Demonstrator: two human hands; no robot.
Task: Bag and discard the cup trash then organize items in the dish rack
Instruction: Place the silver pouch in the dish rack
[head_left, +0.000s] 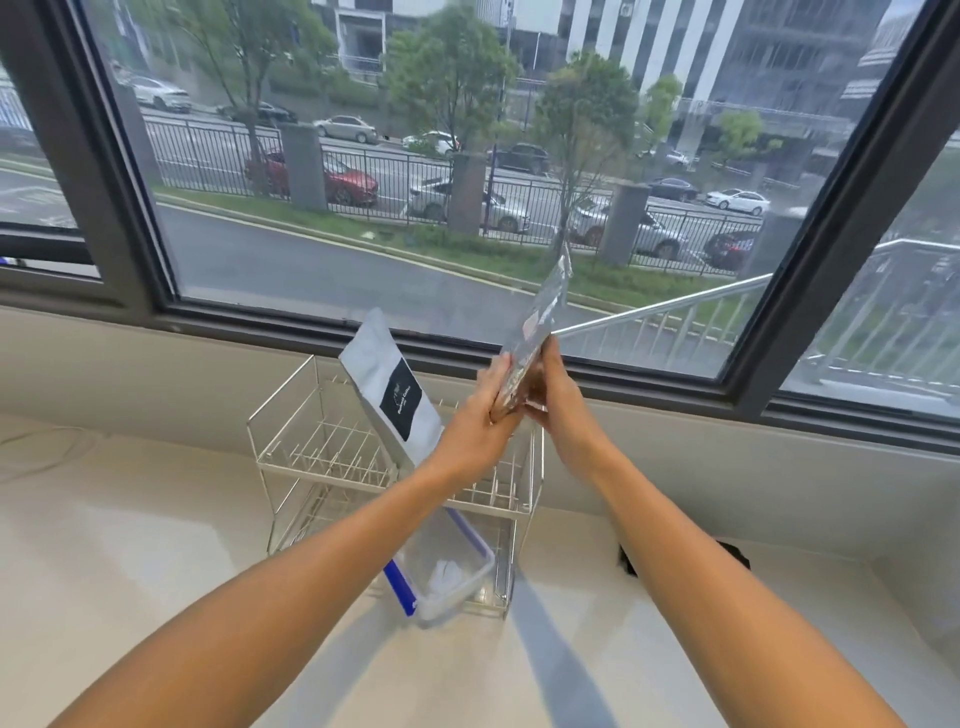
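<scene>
A two-tier wire dish rack (291, 415) stands on the white counter below the window. A white coffee pouch with a black label (387, 384) leans in its upper tier. Above the rack's right side, my left hand (485, 405) and my right hand (558, 400) both grip the lower end of a silvery, partly clear pouch (543, 306), which tilts up to the right. A clear plastic container with blue clips (447, 566) sits in the lower tier with something white inside.
The window frame and sill (675, 410) run right behind the rack. A dark object (732, 553) lies on the counter to the right, partly hidden by my right arm. A thin cable (52, 441) lies at far left.
</scene>
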